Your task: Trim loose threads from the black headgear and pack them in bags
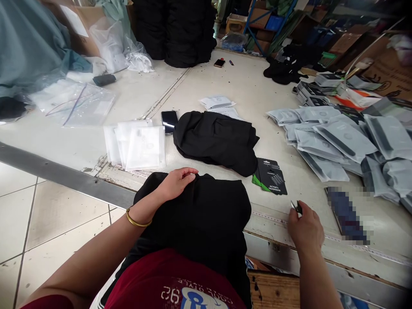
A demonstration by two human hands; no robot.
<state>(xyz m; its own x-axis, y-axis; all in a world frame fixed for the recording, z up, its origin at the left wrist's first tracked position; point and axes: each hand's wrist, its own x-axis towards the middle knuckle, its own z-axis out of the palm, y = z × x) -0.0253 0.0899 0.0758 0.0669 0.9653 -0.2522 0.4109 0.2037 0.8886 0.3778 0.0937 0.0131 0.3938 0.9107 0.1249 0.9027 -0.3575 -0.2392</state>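
Observation:
Black fabric (196,214) lies over my lap and against the table's front edge. My left hand (178,182), with a gold bangle at the wrist, pinches its upper edge. To the right, above the table edge, my right hand (305,227) is closed round small thread snips (296,207), their blades pointing away from me. Beyond the lap cloth lies a folded pile of black fabric (215,141). Black and green cards (272,178) reading "ACTOR'S HEADGEAR" are fanned beside that pile.
Frosted zip bags (144,148) lie left of a phone (169,121). Filled bags (334,137) are heaped at the right, near a blurred-out flat item (347,216). Tall black fabric stacks (180,34) stand at the back. A measuring tape (270,217) runs along the front edge.

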